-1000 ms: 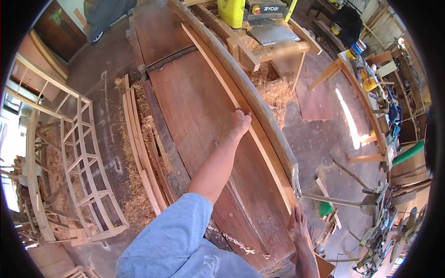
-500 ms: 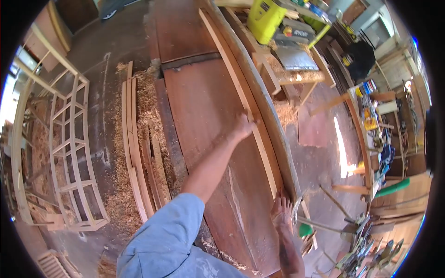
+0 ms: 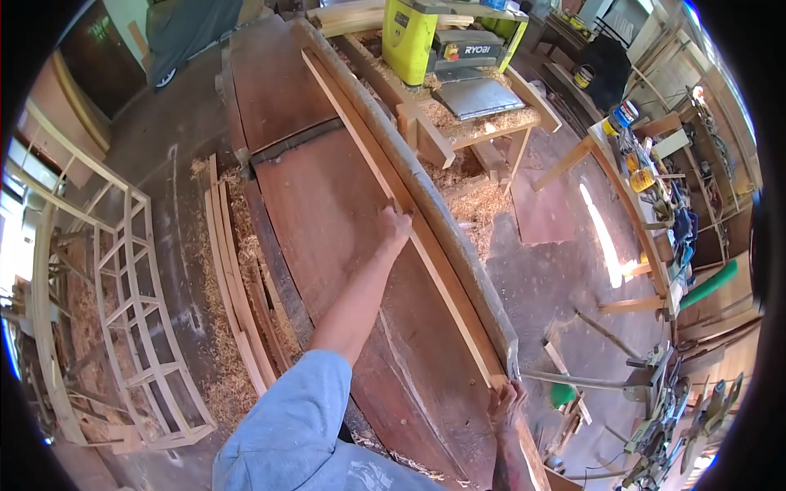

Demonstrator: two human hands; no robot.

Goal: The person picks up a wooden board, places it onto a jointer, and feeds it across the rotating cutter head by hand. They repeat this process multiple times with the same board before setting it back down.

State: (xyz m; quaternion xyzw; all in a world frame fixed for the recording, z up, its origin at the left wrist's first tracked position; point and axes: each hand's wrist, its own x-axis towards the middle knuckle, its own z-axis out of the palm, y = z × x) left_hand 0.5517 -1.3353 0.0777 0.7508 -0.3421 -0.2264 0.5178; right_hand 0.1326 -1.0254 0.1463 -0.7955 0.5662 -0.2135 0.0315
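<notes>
A long, narrow wooden strip (image 3: 446,290) lies lengthwise along the right side of a reddish-brown wooden workbench (image 3: 327,204). My left hand (image 3: 395,226) reaches across the bench, its fingers closed at the strip's left edge about halfway along. At the strip's near end, my right hand (image 3: 508,403) has its fingers curled against the wood; the thumb is hard to make out. A rough greyish bench edge (image 3: 458,233) runs beside the strip on its right. Another pale wood piece (image 3: 534,462) shows beside my right forearm.
A green Ryobi planer (image 3: 407,41) stands on a shaving-covered stand beyond the bench. Wood strips (image 3: 229,262) lie among shavings on the left, near a pale lattice frame (image 3: 135,311). Clamps (image 3: 655,409) crowd the lower right, below a tool-laden table (image 3: 626,184).
The camera view has turned, shifting the bench leftward and bringing more of the planer into view. Both hands remain at the strip; the right hand sits slightly lower, showing more of the near end.
</notes>
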